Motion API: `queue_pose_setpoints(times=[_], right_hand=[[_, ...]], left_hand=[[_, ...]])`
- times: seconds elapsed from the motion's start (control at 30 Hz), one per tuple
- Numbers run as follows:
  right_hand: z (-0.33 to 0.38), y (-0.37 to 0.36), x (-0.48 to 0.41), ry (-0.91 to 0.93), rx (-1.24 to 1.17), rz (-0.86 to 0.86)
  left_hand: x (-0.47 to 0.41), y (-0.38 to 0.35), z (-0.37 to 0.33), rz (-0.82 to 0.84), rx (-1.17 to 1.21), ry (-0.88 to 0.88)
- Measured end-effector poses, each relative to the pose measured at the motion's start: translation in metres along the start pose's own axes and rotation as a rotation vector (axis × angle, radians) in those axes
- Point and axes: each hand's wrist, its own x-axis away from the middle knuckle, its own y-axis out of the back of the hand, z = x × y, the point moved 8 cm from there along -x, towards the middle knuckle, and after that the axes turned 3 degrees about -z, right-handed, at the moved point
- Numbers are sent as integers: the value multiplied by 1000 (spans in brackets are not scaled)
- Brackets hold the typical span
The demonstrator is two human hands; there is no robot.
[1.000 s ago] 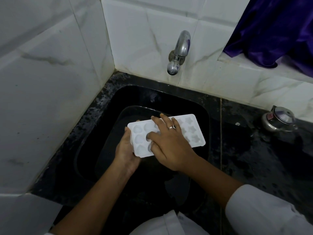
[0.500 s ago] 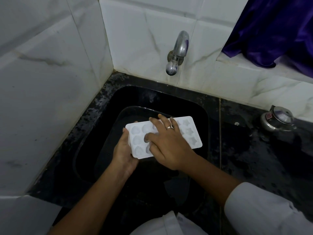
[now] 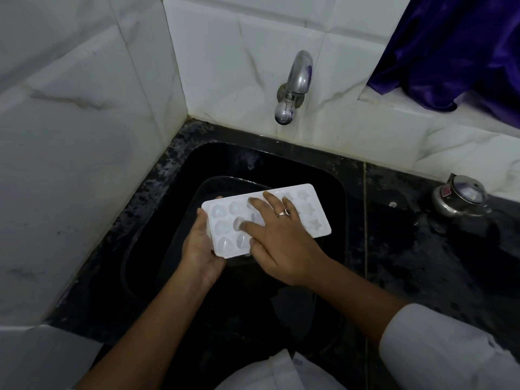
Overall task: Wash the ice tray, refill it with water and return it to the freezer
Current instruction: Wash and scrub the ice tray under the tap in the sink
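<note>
We are holding the ice tray [image 3: 309, 216] over the black sink [image 3: 333, 175], below and in front of the tap [image 3: 295, 85]. Our left hand [image 3: 198, 249] is gripping its left end, fingers curled round the edge. Our right hand [image 3: 281, 243] is lying flat across the moulds, fingers straight and spread, grasping nothing. We judge this to be the washing step. No water is showing at the tap, so rinsing and refilling are probably calling for one hand to let go and open it.

one head-worn camera looks steeply down, close over the sink [image 3: 342, 198], toward the tiled corner.
</note>
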Motion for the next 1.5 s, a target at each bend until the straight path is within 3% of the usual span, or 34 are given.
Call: queue_pose_setpoints(times=[1.5], right_hand=[[12, -4, -10, 42, 50, 23]], left_hand=[[7, 1, 3, -6, 19, 32]])
